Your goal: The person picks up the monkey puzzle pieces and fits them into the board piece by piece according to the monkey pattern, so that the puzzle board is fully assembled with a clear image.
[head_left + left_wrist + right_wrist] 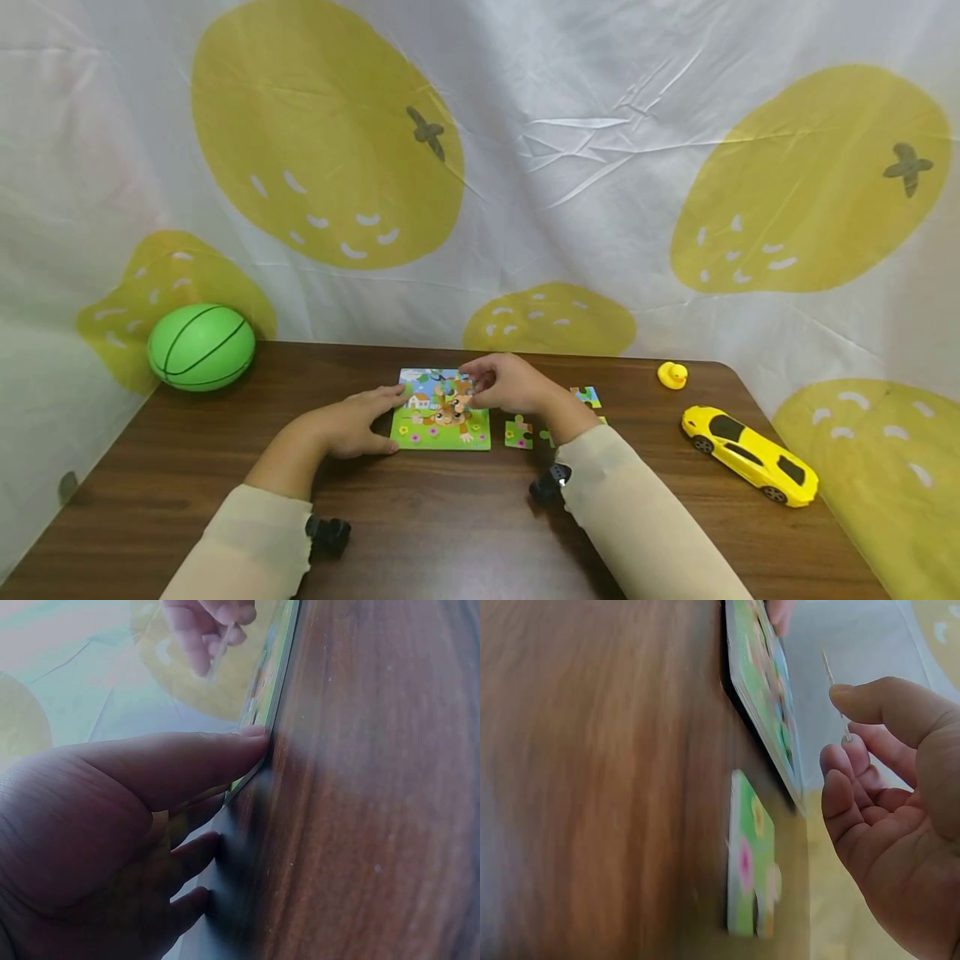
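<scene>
A jigsaw puzzle board (pixel 427 437) with a cartoon monkey, flowers and a house lies on the table. My left hand (pixel 348 425) rests at its left side, fingers extended, with thumb (pixel 225 754) and fingertips at the board's edge. Above the board's right part, my right hand (pixel 513 385) pinches a thin puzzle piece (pixel 829 671) between thumb and fingers. That piece appears edge-on in the right wrist view, raised off the board, its picture hidden. A loose green puzzle piece (pixel 517 433) with flowers lies just right of the board.
More loose pieces, including a blue one (pixel 587 396), lie partly behind my right wrist. A green ball (pixel 201 347) sits at the back left. To the right are a yellow rubber duck (pixel 672 375) and a yellow toy car (pixel 750 456). A lemon-print curtain (pixel 570 175) hangs behind the table.
</scene>
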Available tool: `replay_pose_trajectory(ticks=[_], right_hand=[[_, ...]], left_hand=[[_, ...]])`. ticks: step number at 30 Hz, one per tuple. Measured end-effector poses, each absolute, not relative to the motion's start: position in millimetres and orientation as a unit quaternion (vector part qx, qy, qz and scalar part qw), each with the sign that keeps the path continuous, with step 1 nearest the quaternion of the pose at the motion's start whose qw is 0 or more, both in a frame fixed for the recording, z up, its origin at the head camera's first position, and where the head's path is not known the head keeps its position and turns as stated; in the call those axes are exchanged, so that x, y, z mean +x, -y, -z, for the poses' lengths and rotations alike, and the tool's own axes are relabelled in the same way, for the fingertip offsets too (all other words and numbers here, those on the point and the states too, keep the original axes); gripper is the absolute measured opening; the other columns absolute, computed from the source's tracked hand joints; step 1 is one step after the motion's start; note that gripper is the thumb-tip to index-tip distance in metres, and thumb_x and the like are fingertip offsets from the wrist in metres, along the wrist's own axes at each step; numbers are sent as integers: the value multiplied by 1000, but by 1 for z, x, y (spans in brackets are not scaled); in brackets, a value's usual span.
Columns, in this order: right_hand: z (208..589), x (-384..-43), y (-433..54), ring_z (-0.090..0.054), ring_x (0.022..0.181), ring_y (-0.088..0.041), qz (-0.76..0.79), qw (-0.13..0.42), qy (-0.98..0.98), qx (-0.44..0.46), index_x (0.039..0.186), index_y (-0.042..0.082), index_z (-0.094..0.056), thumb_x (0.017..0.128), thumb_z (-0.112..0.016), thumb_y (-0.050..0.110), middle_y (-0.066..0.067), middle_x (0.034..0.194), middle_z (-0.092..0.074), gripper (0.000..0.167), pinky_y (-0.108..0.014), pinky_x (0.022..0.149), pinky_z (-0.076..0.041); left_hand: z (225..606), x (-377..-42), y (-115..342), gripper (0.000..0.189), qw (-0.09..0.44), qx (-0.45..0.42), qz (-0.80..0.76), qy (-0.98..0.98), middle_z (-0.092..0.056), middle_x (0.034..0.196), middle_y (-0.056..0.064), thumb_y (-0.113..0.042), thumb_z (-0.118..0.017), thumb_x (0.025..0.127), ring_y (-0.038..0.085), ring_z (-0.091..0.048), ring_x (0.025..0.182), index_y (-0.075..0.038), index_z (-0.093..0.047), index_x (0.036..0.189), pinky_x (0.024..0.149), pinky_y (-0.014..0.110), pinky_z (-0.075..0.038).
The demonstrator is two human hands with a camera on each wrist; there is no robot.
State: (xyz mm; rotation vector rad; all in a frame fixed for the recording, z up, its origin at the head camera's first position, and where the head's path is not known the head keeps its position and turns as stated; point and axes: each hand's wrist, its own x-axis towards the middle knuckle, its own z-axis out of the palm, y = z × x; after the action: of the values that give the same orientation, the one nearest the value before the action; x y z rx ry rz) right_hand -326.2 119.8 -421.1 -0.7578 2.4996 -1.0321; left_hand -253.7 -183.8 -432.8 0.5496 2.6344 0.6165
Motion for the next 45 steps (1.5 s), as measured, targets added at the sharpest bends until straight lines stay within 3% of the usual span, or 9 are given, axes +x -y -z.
replay_pose_trajectory(ticks=[4, 11, 23, 35, 45], right_hand=[[424, -326, -108, -67, 100, -13, 357, 168, -879, -268, 145, 13, -68, 92, -84, 19, -2, 113, -75, 56, -31, 85, -57], [432, -326, -99, -67, 107, -12, 354, 185, -881, -252, 142, 16, -70, 91, -87, 21, 1, 124, -74, 55, -35, 95, -59], [439, -332, -94, -63, 98, -14, 338, 197, -883, -259, 139, 17, -73, 86, -89, 15, 2, 121, -76, 55, -29, 84, -56], [434, -331, -88, -63, 103, -15, 313, 201, -894, -250, 136, 17, -75, 86, -90, 17, 2, 116, -72, 52, -35, 92, -57], [434, -332, -87, -61, 101, -17, 317, 203, -893, -247, 138, 14, -72, 84, -90, 18, -1, 113, -68, 57, -35, 89, -55]], left_hand=[[432, -254, 183, 83, 190, 197, -221, -936, -22, 181, 7, -39, -76, 99, 44, -20, 166, -13, -37, 168, 131, 68, -24], [431, -253, 181, 82, 191, 197, -224, -935, -22, 181, 7, -39, -76, 99, 44, -20, 166, -12, -38, 167, 131, 68, -24], [431, -254, 182, 82, 192, 200, -222, -935, -22, 181, 8, -38, -76, 100, 44, -20, 166, -12, -38, 167, 131, 69, -23], [433, -255, 182, 82, 192, 199, -224, -935, -23, 181, 7, -40, -76, 99, 44, -19, 166, -13, -39, 167, 131, 69, -23], [431, -253, 182, 82, 189, 199, -228, -934, -23, 181, 7, -38, -76, 99, 44, -20, 166, -12, -38, 167, 131, 69, -23]])
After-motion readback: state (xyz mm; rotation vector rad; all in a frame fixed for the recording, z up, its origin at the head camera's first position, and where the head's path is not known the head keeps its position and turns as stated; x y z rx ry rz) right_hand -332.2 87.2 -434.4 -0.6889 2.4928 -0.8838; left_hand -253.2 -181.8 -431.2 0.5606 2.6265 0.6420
